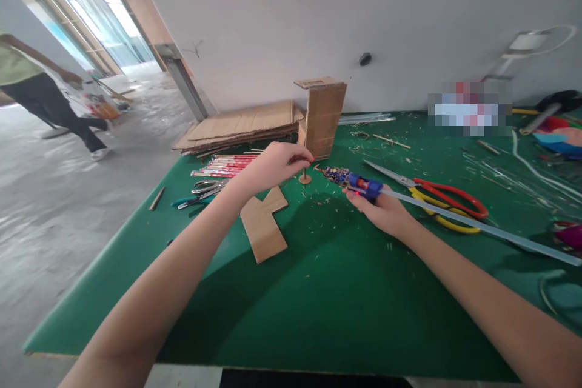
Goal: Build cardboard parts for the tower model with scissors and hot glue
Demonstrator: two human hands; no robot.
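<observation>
Head view: left hand (pixel 285 159) pinching a short stick (pixel 305 173) upright on the cardboard disc (pixel 305 180) just below; probably light, bendable, best held by the stick. Right hand (pixel 381 211) wraps the glue gun (pixel 369 188), scissors (pixel 426 185) to its right.

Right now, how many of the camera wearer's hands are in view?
2: left hand, fingertips just above the small round disc; right hand, holding the blue glue gun, which hides part of it.
</observation>
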